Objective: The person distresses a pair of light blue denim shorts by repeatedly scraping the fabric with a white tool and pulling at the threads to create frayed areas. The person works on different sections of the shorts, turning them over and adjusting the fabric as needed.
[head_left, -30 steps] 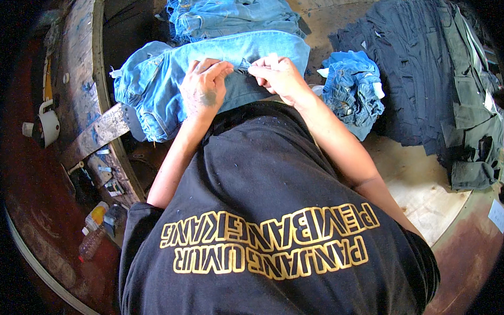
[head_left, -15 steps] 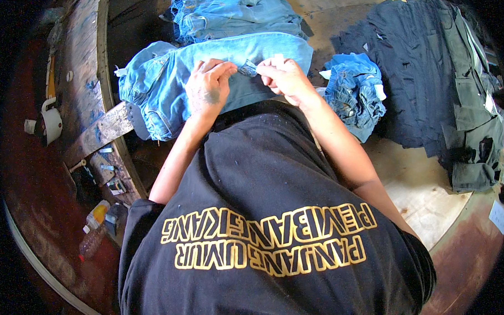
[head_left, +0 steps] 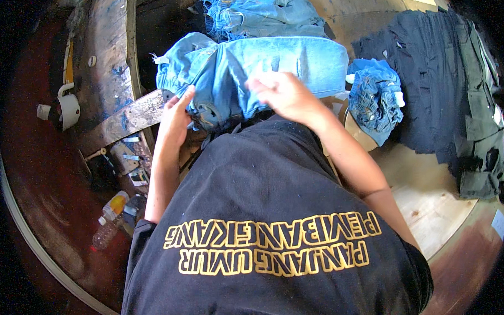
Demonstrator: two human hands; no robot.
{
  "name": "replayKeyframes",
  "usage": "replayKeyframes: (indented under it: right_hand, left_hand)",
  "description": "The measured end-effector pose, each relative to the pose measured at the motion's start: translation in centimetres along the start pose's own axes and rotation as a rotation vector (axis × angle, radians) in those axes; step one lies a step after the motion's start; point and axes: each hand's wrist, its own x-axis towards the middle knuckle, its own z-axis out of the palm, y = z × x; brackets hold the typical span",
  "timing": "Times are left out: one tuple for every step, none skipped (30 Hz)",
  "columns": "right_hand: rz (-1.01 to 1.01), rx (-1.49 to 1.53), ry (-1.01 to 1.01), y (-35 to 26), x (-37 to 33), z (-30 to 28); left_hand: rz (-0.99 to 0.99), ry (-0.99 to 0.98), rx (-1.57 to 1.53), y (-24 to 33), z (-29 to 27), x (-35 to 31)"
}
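Observation:
Light blue denim trousers (head_left: 321, 60) lie across the work place in front of my body, gathered and bunched at their left end. My left hand (head_left: 174, 120) is closed on the lower left edge of the trousers, with its thumb and fingertips at the cloth. Over the middle of the denim is my right hand (head_left: 291, 98), its fingers bent and smeared by motion. Whether the right fingers pinch anything cannot be made out.
Beyond the trousers is a pile of blue denim (head_left: 263, 15). A crumpled denim bundle (head_left: 375, 97) sits at the right, beside stacked black cloth (head_left: 427, 79). A wooden bar (head_left: 123, 120) runs at the left, near a white container (head_left: 69, 111) and plastic bottles (head_left: 106, 232).
My left hand has moved left and down to the trousers' edge. My right hand has come away from a small denim piece held between both hands. The trousers' left part is folded differently.

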Motion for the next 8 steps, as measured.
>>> replayKeyframes:
  right_hand:
    - [-0.082,-0.198,-0.074,-1.0,1.5,2.4]
    - [-0.123,-0.239,-0.109,-2.0,2.2,4.6]
    - [-0.261,-0.374,-0.072,-3.0,3.4,7.3]
    - [-0.204,-0.385,-0.144,-3.6,3.3,8.0]
    - [-0.219,-0.438,-0.227,-4.0,3.8,8.6]
    - [-0.253,-0.439,-0.158,-4.1,3.6,9.6]
    - [-0.286,-0.442,-0.088,-4.0,3.2,10.2]
    - [-0.335,-0.387,-0.090,-3.5,3.1,9.7]
  left_hand:
    - [-0.047,-0.097,-0.151,-0.1,-0.3,0.7]
    - [0.039,-0.218,-0.363,-0.3,-0.6,0.4]
    - [0.027,-0.202,-0.454,0.0,-0.9,0.0]
    - [-0.046,-0.323,-0.576,0.5,-1.7,-1.1]
    - [-0.120,-0.459,-0.726,0.9,-2.3,-1.7]
    - [-0.048,-0.486,-0.826,0.3,-2.1,-1.6]
    - [-0.066,-0.557,-0.921,-0.2,-2.2,-1.1]
    - [-0.196,-0.547,-0.934,-0.7,-2.2,-0.6]
